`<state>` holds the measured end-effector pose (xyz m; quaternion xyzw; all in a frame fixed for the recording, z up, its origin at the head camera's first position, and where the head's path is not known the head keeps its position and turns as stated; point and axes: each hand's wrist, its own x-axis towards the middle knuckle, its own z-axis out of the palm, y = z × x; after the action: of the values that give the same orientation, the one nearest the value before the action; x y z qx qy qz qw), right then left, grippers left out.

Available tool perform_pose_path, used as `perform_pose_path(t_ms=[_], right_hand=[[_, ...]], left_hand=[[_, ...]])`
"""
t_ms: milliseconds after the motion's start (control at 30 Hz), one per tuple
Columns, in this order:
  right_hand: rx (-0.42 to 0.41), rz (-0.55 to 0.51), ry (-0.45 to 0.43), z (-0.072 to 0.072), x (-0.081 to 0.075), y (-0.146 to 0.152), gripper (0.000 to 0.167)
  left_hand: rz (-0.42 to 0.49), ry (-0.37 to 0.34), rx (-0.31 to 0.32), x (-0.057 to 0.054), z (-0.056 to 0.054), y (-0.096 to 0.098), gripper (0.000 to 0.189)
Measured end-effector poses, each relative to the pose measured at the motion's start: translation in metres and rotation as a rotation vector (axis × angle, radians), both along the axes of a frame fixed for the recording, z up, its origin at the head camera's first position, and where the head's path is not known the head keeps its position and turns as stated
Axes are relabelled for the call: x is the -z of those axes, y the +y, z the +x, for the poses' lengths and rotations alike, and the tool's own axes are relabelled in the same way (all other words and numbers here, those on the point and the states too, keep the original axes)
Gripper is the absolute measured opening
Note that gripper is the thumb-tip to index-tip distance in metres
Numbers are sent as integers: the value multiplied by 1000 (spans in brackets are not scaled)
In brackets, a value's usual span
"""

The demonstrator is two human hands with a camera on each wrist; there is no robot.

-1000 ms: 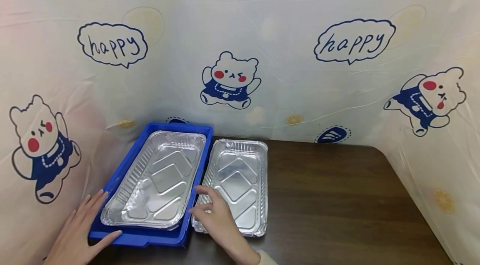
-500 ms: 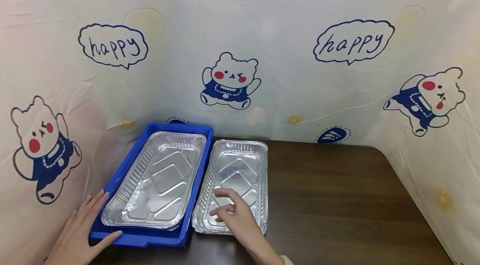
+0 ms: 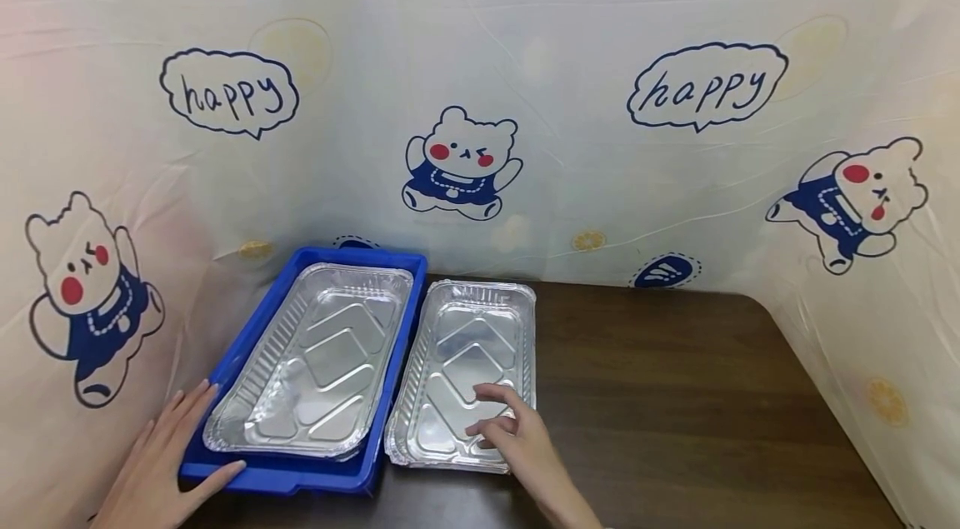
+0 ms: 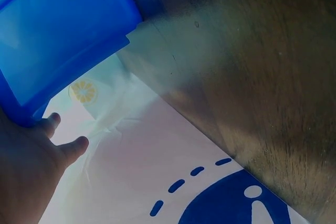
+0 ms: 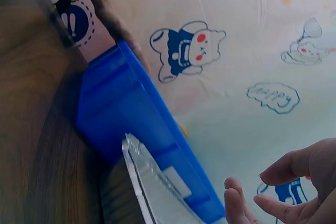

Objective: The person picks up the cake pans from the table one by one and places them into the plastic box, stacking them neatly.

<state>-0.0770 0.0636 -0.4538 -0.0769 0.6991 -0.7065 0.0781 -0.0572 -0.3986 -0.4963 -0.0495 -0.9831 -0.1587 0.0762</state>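
Note:
A blue plastic tray (image 3: pixel 281 477) stands on the left of the table, holding a rectangular aluminium foil pan (image 3: pixel 333 358). Over the tray's near left corner lies my left hand (image 3: pixel 153 458), fingers spread along the rim; the left wrist view shows this hand (image 4: pixel 23 166) against the tray's blue wall (image 4: pixel 58 35). A second foil pan (image 3: pixel 450 337) sits on the table just right of the tray. My right hand (image 3: pixel 525 441) hovers above that pan's near right part, fingers loosely bent with nothing between them. In the right wrist view, the hand (image 5: pixel 299 184) is apart from the foil pan (image 5: pixel 152 182).
The dark wooden table (image 3: pixel 675 396) extends to the right of the pans. A pale printed curtain (image 3: pixel 585 179) with bear drawings encloses the table at the back and sides, close to the blue tray's far end.
My right hand has moved rightward, from the edge between tray and second foil pan to over that pan's right side. My left hand, the tray and both pans stay put.

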Motion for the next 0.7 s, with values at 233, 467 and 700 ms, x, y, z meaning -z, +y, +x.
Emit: perform_pose_path(t_ms=[233,467,700], right_hand=[[51,-30,-29,3,11,18,45],[83,-25,-47,5,20,31,44],[144,-15,-66,8,30,40,42]], left_hand=[[2,-4,1,0,0,-1,111],[4,-19,-8,1,-1,-1,110],[7,-5,-4,2,0,-1,110]])
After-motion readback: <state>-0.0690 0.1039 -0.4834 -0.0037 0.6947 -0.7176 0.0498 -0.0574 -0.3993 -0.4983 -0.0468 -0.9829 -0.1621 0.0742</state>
